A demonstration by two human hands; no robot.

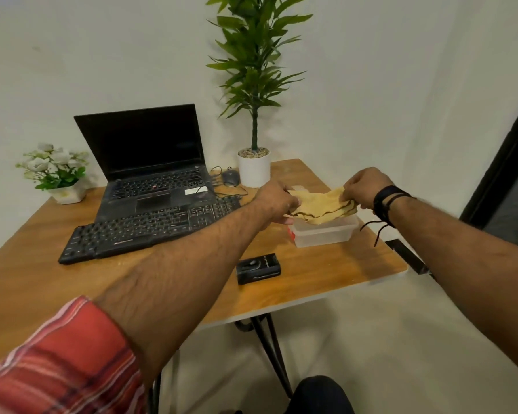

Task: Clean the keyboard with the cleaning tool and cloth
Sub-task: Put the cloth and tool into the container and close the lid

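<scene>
Cloth (pixel 322 206) above plastic box (pixel 326 233)

Cloth (pixel 322 206) between both hands

Right end of the keyboard (pixel 138 231) hidden behind the left forearm. Fingertips of both hands buried in the cloth (pixel 322 206). Contents of the plastic box (pixel 326 233) near the table's right edge covered. Black case's (pixel 258 268) label too small to read.

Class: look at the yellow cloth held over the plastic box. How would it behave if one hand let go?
The cloth sags and wrinkles between the left hand and the right hand, so it is probably floppy and light. Released at one end, it would likely drape onto the plastic box.
</scene>
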